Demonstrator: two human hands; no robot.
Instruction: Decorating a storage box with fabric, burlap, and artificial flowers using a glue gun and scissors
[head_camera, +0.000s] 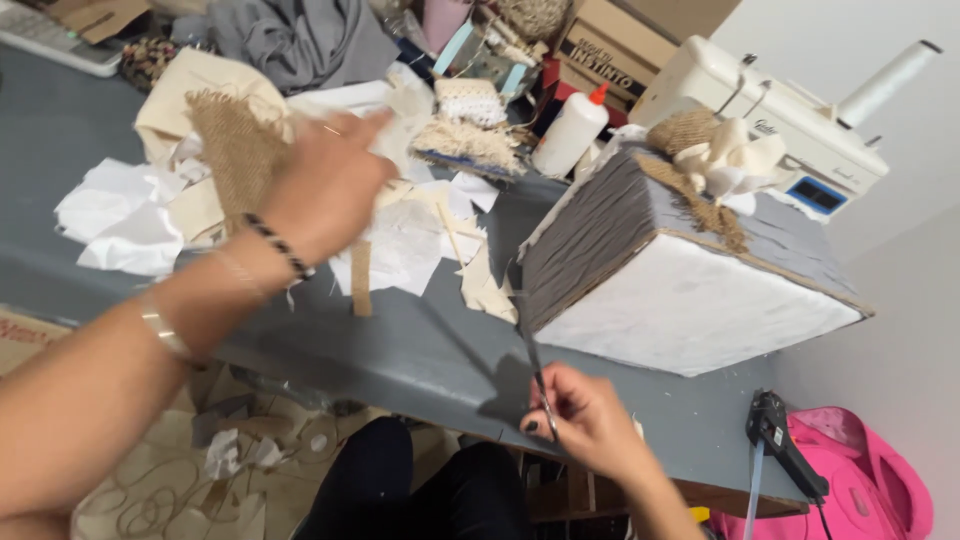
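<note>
Grey and crowded, our surface (420, 350) carries paper scraps, a glue bottle (570, 130) and a sewing machine (790, 120). Our right hand (590, 420) has its grip closed on scissors (535, 375), stiff and best held by the handles. Our left hand (325, 185), blurred and open, hovers over soft, light burlap (235, 150). A fabric-covered box (680, 270) sits beside.

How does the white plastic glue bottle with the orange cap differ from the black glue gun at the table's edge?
1. The white plastic glue bottle with the orange cap stands upright among the scraps; the black glue gun lies flat near the table's front edge.
2. The bottle is white and rounded; the gun is black and angular, with a cord hanging down.
Both rest on the grey table, untouched by either hand.
</note>
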